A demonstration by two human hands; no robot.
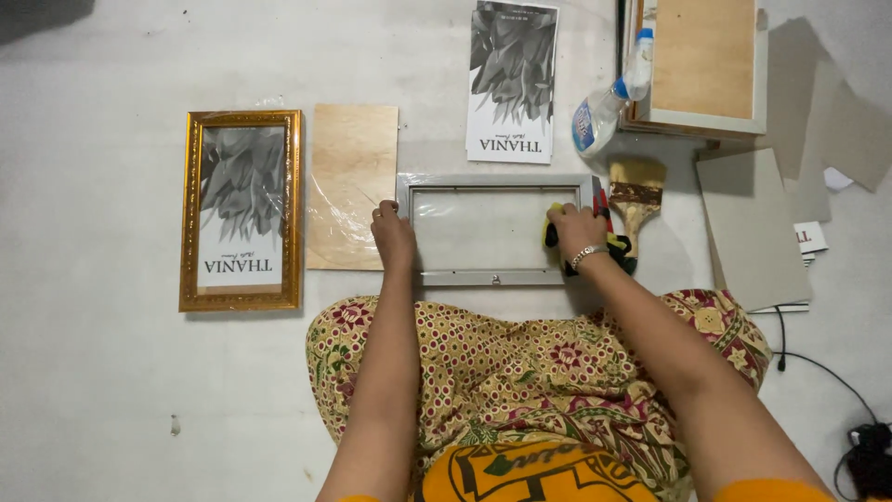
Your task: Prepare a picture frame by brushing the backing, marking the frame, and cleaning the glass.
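A grey picture frame [496,277] with a glass pane lies flat on the white floor in front of my knees. My left hand [392,232] rests on the frame's left edge, fingers curled over it. My right hand [576,228], with a bracelet on the wrist, presses a yellow cloth [552,226] against the right side of the glass. A red and black tool [604,209] lies just under and beside that hand.
A gold frame [242,210] with a grey print lies at left, a plywood sheet [352,186] beside it. Behind are a stack of prints [511,84], a spray bottle [609,98], a wide paintbrush [636,191], a wooden-backed frame [703,65], grey boards [753,228] and cables [859,437].
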